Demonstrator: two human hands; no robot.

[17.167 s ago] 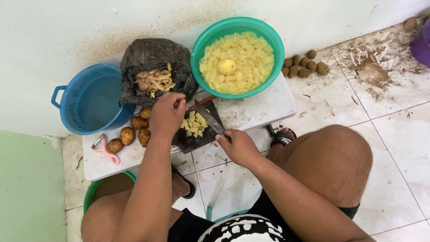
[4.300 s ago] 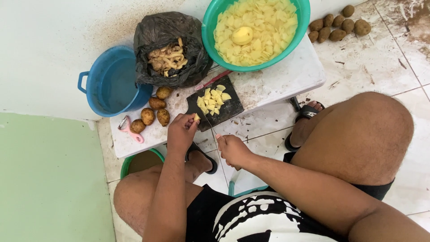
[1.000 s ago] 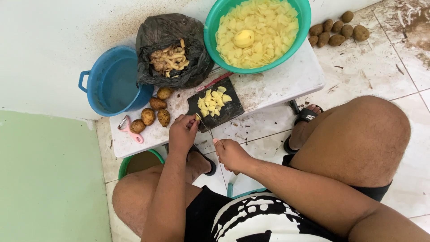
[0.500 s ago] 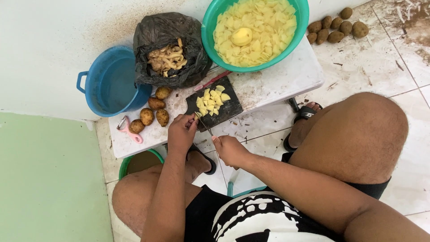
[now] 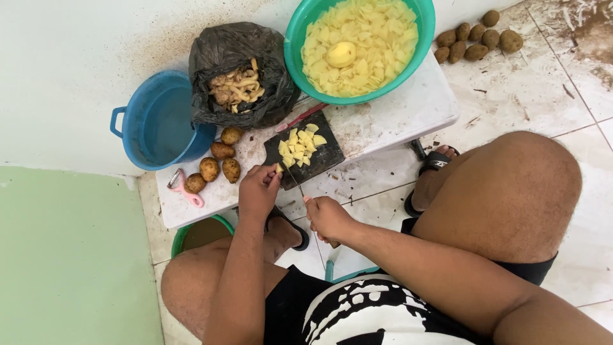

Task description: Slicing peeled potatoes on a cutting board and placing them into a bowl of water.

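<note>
My left hand (image 5: 258,191) pinches a small piece of peeled potato (image 5: 279,168) at the near edge of the dark cutting board (image 5: 325,157). My right hand (image 5: 327,218) grips a knife (image 5: 294,181) whose thin blade reaches up to that piece. A small heap of yellow potato slices (image 5: 298,147) lies on the board. The board rests on a low white table (image 5: 408,115).
A green basin (image 5: 294,38) full of potato slices with one whole peeled potato (image 5: 340,54) sits at the back. A black bag of peels (image 5: 239,73), a blue pot of water (image 5: 159,124), unpeeled potatoes (image 5: 217,165) and a pink peeler (image 5: 185,188) stand to the left. More potatoes (image 5: 476,39) lie on the floor.
The hands stay at the board's near edge, with the knife shifting slightly against the potato piece. The view has drifted a little.
</note>
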